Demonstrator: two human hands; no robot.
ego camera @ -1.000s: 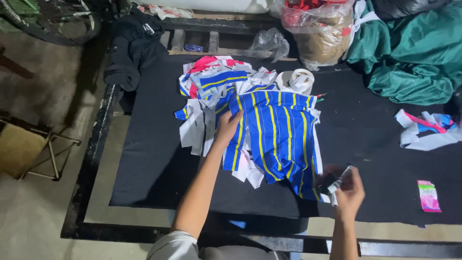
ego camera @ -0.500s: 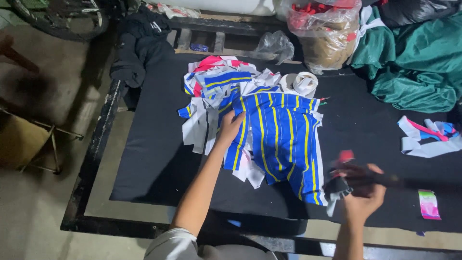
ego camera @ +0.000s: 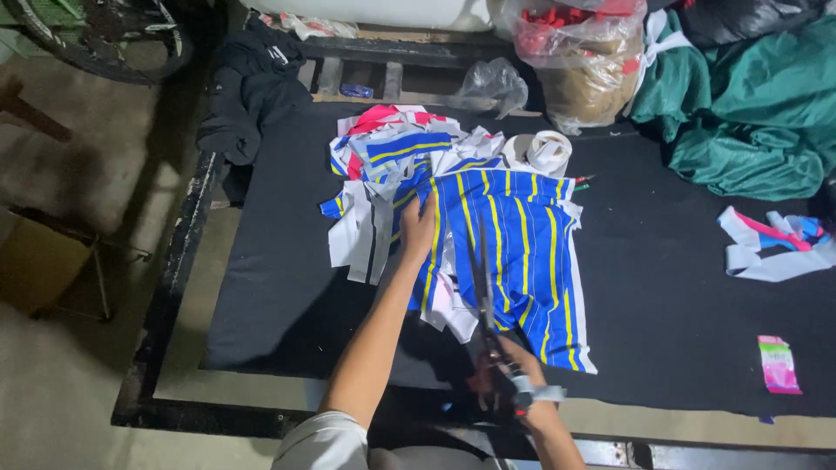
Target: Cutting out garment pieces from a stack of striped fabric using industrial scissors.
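Note:
A blue cloth with yellow and white stripes [ego camera: 514, 239] lies spread on the black table top [ego camera: 287, 287]. My left hand [ego camera: 420, 228] presses flat on its upper left edge, fingers together. My right hand [ego camera: 505, 370] grips the handles of long scissors [ego camera: 484, 287] at the cloth's lower edge. The blades point away from me over the striped cloth; I cannot tell whether they are apart. More cut strips in white, blue and pink [ego camera: 387, 161] are heaped just beyond my left hand.
A roll of white tape [ego camera: 544, 150] sits behind the cloth. Loose strips [ego camera: 771, 248] and a small pink packet [ego camera: 777, 364] lie at the right. Green fabric [ego camera: 749, 113], a stuffed plastic bag [ego camera: 579, 61] and dark clothing [ego camera: 252, 83] crowd the far edge.
My right hand has swung in from the right to the cloth's lower edge, bringing the scissors over the stripes. My left hand has stayed pressed on the cloth.

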